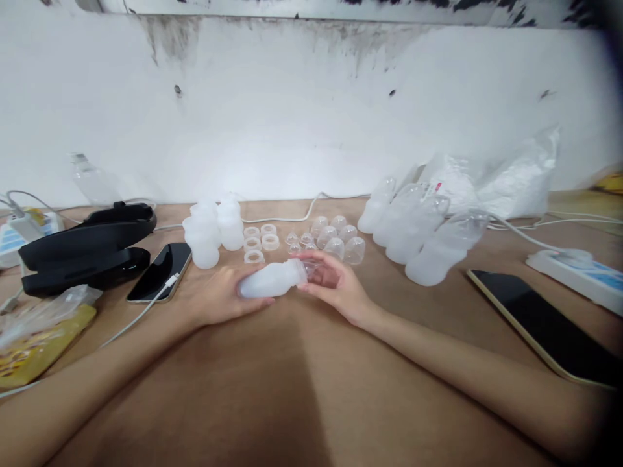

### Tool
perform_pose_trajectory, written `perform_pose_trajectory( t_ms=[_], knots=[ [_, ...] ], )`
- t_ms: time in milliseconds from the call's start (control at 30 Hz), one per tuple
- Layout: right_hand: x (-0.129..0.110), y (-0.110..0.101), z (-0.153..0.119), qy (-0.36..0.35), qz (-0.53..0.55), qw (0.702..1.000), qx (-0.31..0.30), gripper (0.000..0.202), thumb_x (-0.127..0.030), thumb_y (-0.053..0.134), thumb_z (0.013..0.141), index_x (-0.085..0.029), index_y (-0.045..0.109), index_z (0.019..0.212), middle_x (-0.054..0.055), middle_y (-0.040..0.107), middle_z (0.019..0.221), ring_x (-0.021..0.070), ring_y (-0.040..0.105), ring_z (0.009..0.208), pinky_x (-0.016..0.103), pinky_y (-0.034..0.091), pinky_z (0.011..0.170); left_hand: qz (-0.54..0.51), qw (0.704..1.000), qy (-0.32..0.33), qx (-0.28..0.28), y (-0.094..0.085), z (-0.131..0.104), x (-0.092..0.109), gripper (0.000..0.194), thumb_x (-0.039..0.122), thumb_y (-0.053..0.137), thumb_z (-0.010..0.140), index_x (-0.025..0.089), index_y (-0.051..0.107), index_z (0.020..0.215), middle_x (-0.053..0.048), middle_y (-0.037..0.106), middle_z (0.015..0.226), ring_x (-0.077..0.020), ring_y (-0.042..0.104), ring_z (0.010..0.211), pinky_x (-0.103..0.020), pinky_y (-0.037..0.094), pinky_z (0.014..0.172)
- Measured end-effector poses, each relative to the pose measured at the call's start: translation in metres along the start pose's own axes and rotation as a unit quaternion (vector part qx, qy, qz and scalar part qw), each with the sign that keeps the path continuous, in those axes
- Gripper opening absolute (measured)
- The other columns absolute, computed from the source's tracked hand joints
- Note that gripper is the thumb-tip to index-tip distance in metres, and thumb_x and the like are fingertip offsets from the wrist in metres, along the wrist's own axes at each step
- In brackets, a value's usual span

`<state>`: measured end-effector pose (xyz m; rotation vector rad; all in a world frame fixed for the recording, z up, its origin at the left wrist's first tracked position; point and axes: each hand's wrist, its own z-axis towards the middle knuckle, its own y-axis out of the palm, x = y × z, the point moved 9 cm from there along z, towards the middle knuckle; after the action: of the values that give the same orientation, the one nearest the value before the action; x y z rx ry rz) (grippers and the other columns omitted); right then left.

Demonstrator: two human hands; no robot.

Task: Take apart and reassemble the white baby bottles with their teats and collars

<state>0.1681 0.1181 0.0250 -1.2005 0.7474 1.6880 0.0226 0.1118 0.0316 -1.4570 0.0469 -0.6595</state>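
Note:
A frosted white baby bottle (270, 280) lies sideways above the table, its neck pointing right. My left hand (221, 295) is wrapped around its base end. At the neck, my right hand (335, 282) closes its fingers around the ring and a clear part there; the fingers partly hide that part. Behind the hands are several white collar rings (253, 244), small clear teats (305, 239) and clear dome caps (334, 247). Bottle bodies without tops (205, 248) stand at left behind my left hand. Capped bottles (429, 264) stand at right.
Phones lie at left (160, 272) and right (540, 324). A black case (87, 250), a yellow snack bag (53, 337) and a clear bottle (95, 181) are at left. Power strips (579, 275), white cables and a plastic bag (518, 178) lie near the wall.

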Motion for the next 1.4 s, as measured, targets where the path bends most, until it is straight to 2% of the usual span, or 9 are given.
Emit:
perform_pose_trajectory(
  t_ms=[133, 233, 500, 633, 833, 1000, 1133, 1233, 1400],
  knots=[
    [-0.003, 0.007, -0.001, -0.018, -0.052, 0.998, -0.041, 0.034, -0.014, 0.063, 0.069, -0.027, 0.056, 0.099, 0.001, 0.052, 0.115, 0.0159, 0.046, 0.11, 0.03, 0.044, 0.086, -0.021, 0.998, 0.021, -0.046, 0.006, 0.001, -0.005, 0.06, 0.058, 0.052, 0.068, 0.026, 0.047, 0.119, -0.003, 0.064, 0.1, -0.0225, 0.06, 0.083, -0.028, 0.044, 0.066],
    [0.002, 0.01, -0.001, 0.009, -0.069, 0.996, -0.053, 0.037, -0.016, 0.063, 0.069, -0.027, 0.054, 0.103, 0.002, 0.052, 0.113, 0.0164, 0.049, 0.107, 0.03, 0.046, 0.082, -0.003, 0.998, 0.046, -0.037, 0.004, 0.0, -0.003, 0.056, 0.055, 0.049, 0.072, 0.025, 0.047, 0.119, -0.004, 0.064, 0.1, -0.0218, 0.061, 0.082, -0.029, 0.045, 0.066],
    [0.014, 0.006, 0.0, 0.062, -0.096, 0.993, -0.036, 0.032, -0.025, 0.062, 0.069, -0.024, 0.053, 0.099, 0.004, 0.057, 0.102, 0.0158, 0.057, 0.087, 0.031, 0.048, 0.073, 0.116, 0.96, 0.21, 0.147, -0.01, -0.012, 0.025, 0.047, 0.041, 0.051, 0.078, 0.016, 0.047, 0.118, -0.011, 0.056, 0.1, -0.0235, 0.052, 0.092, -0.036, 0.043, 0.078],
    [0.019, 0.005, 0.001, 0.093, -0.072, 0.993, -0.028, 0.029, -0.03, 0.061, 0.07, -0.022, 0.052, 0.097, 0.003, 0.058, 0.093, 0.0128, 0.058, 0.071, 0.027, 0.049, 0.061, 0.145, 0.947, 0.227, 0.175, -0.008, -0.017, 0.026, 0.043, 0.036, 0.05, 0.08, 0.018, 0.045, 0.119, -0.011, 0.052, 0.102, -0.0216, 0.053, 0.089, -0.033, 0.046, 0.072],
    [0.016, 0.011, 0.0, 0.112, -0.082, 0.989, -0.044, 0.025, -0.039, 0.048, 0.08, -0.017, 0.054, 0.089, -0.001, 0.057, 0.06, 0.0112, 0.058, 0.056, 0.025, 0.045, 0.058, 0.201, 0.922, 0.256, 0.21, -0.008, -0.027, 0.037, 0.039, 0.033, 0.051, 0.081, 0.018, 0.048, 0.116, -0.011, 0.053, 0.1, -0.0213, 0.054, 0.085, -0.033, 0.047, 0.069],
    [0.012, 0.01, -0.002, 0.091, -0.125, 0.987, -0.036, 0.031, -0.043, 0.039, 0.084, -0.017, 0.056, 0.09, 0.002, 0.059, 0.077, 0.0102, 0.056, 0.061, 0.026, 0.046, 0.062, 0.168, 0.935, 0.237, 0.204, -0.009, -0.024, 0.033, 0.041, 0.035, 0.052, 0.08, 0.018, 0.047, 0.117, -0.011, 0.053, 0.1, -0.0208, 0.055, 0.085, -0.032, 0.048, 0.068],
    [0.01, 0.012, -0.004, 0.059, -0.14, 0.988, -0.041, 0.044, -0.034, 0.062, 0.071, -0.024, 0.046, 0.111, 0.005, 0.051, 0.11, 0.0137, 0.057, 0.082, 0.027, 0.048, 0.07, 0.135, 0.949, 0.203, 0.202, -0.012, -0.021, 0.027, 0.043, 0.039, 0.051, 0.08, 0.017, 0.047, 0.117, -0.01, 0.054, 0.099, -0.0195, 0.056, 0.086, -0.029, 0.049, 0.067],
    [0.012, 0.017, -0.004, 0.047, -0.138, 0.987, -0.068, 0.046, -0.029, 0.065, 0.068, -0.026, 0.048, 0.11, 0.004, 0.054, 0.109, 0.0159, 0.056, 0.089, 0.032, 0.047, 0.078, 0.152, 0.946, 0.213, 0.192, -0.009, -0.022, 0.028, 0.042, 0.039, 0.05, 0.081, 0.018, 0.047, 0.117, -0.01, 0.053, 0.101, -0.0195, 0.057, 0.085, -0.03, 0.048, 0.067],
    [0.012, 0.012, -0.002, 0.045, -0.111, 0.992, -0.035, 0.051, -0.027, 0.07, 0.062, -0.025, 0.045, 0.107, 0.004, 0.056, 0.109, 0.0173, 0.056, 0.094, 0.036, 0.046, 0.084, 0.141, 0.95, 0.205, 0.189, -0.009, -0.02, 0.027, 0.041, 0.039, 0.049, 0.081, 0.02, 0.047, 0.117, -0.01, 0.053, 0.102, -0.0199, 0.057, 0.086, -0.031, 0.048, 0.068]
  ],
)
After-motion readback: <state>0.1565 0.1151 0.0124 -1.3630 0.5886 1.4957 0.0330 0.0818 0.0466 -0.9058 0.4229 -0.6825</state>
